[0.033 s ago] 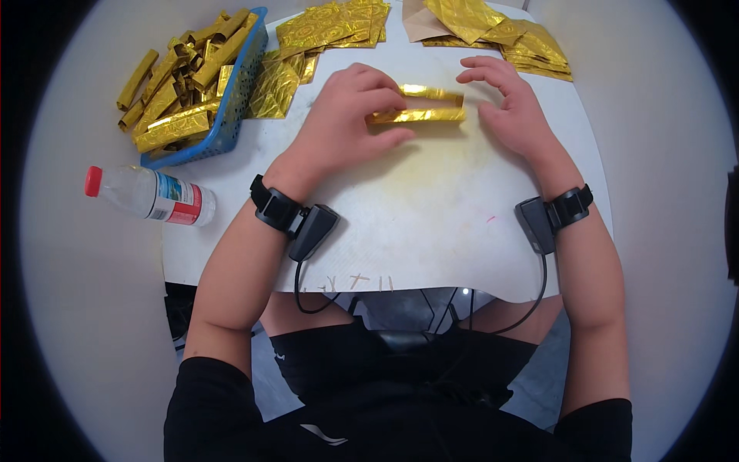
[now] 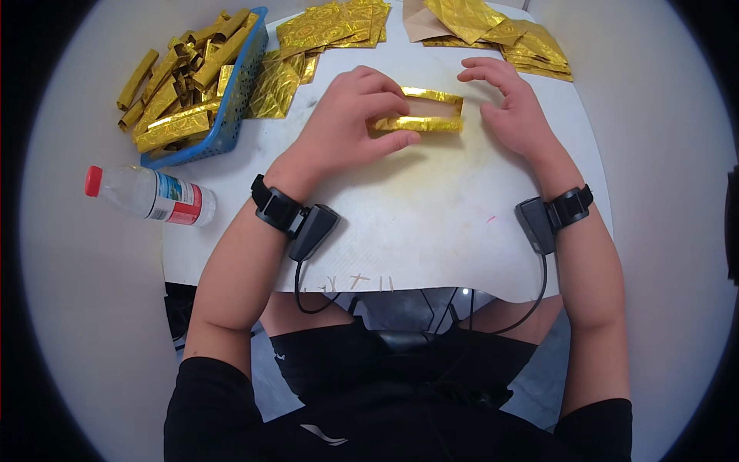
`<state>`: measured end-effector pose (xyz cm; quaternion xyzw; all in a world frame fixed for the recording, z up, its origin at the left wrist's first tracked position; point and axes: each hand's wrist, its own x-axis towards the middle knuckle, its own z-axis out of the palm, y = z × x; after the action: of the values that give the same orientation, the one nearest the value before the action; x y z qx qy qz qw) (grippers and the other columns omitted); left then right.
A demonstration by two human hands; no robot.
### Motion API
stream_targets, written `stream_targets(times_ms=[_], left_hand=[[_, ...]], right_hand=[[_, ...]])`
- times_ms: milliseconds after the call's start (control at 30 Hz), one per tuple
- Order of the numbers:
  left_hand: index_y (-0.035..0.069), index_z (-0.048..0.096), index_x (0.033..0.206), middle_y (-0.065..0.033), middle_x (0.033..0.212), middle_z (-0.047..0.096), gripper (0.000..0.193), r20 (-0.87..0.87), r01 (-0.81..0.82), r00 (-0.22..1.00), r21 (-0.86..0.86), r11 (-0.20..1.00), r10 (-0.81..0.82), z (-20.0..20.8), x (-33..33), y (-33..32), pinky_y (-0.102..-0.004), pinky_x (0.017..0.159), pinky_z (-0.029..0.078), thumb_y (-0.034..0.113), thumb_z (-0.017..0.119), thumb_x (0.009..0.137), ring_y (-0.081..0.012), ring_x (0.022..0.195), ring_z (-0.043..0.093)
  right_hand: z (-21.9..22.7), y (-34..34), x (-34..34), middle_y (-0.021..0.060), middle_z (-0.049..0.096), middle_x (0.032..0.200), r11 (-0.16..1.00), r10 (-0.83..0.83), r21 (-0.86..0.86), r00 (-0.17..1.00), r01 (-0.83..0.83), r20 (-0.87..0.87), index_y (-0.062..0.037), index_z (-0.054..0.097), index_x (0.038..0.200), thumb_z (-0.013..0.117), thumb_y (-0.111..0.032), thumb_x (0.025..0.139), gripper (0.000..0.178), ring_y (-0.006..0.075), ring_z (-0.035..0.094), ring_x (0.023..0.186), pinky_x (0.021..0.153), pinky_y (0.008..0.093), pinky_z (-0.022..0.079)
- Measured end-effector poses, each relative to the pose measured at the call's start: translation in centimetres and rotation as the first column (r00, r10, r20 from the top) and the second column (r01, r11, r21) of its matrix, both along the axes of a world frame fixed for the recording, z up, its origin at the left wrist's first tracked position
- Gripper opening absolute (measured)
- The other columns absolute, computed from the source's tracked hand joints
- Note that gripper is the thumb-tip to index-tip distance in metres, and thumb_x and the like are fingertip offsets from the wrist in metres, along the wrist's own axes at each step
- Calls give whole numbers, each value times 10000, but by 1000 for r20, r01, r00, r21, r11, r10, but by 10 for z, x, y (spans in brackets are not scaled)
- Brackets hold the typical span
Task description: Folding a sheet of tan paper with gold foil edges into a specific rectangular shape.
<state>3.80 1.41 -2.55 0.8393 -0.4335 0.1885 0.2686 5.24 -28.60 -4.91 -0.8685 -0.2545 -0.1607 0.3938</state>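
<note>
A sheet of gold foil paper [image 2: 419, 124], its near and far edges raised into long folds with brownish paper between them, is at the far middle of the table. My left hand [image 2: 350, 115] grips its left end, the thumb along the near fold and the fingers over the top. That end is hidden under the hand. Just off the paper's right end, my right hand [image 2: 512, 104] holds nothing, its fingers apart and curved toward the foil.
Far left, a blue plastic basket [image 2: 231, 127] is heaped with folded gold paper pieces [image 2: 165, 96]. Flat gold sheets [image 2: 331, 27] lie beside it, and another stack [image 2: 535, 50] is at the far right. A clear bottle with a red cap [image 2: 158, 194] lies on its side at left.
The paper's near fold has shifted slightly toward me and the gap between the folds looks wider. My left thumb has edged right along it. My right hand has barely moved.
</note>
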Motion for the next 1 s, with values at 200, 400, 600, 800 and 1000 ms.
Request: stream_targets(times_ms=[200, 400, 600, 800, 1000], left_hand=[[31, 760, 1082, -105, 1138, 715, 234, -120, -75, 991, -201, 977, 52, -4, 0, 0, -392, 973, 514, 211, 762, 931, -274, 1142, 628], [35, 749, 1180, -109, 1142, 724, 329, -223, -249, 942, 42, 968, 252, -7, 1, 1, -377, 893, 546, 258, 777, 940, -278, 1036, 677], [33, 719, 1259, -124, 1183, 718, 447, -398, -216, 890, 61, 974, 222, 3, -5, 5, -432, 926, 542, 306, 799, 915, -309, 1077, 678], [46, 648, 1368, -165, 1332, 665, 527, -225, 119, 969, 76, 990, -99, 3, -8, 3, -441, 1089, 491, 154, 725, 858, -359, 1230, 625], [50, 631, 1399, -173, 1383, 647, 574, -121, -190, 975, -24, 981, 186, -8, 4, 8, -445, 1149, 467, 53, 651, 826, -358, 1314, 590]], right_hand=[[2, -2, 1, 107, 728, 1236, 995, -53, 75, 996, 59, -78, -52, 753, 1134, 626, 32, 848, 325, 246, 642, 1213, 1069, 356, 500], [0, 0, -1, 51, 754, 883, 975, -54, 193, 964, 106, -260, -2, 776, 1070, 636, -43, 910, 217, 96, 649, 811, 782, 262, 533], [0, 0, -1, 23, 697, 784, 983, -45, 158, 963, 89, -265, 7, 777, 1052, 637, -60, 908, 212, 76, 573, 722, 695, 260, 495], [2, 1, -3, 12, 661, 757, 990, -9, 131, 947, 54, -322, 2, 777, 1061, 632, -65, 905, 223, 76, 547, 710, 675, 264, 476], [10, 3, -11, -5, 631, 753, 994, 17, 105, 928, 24, -371, 3, 765, 1082, 648, -68, 913, 218, 71, 543, 726, 694, 256, 474]])
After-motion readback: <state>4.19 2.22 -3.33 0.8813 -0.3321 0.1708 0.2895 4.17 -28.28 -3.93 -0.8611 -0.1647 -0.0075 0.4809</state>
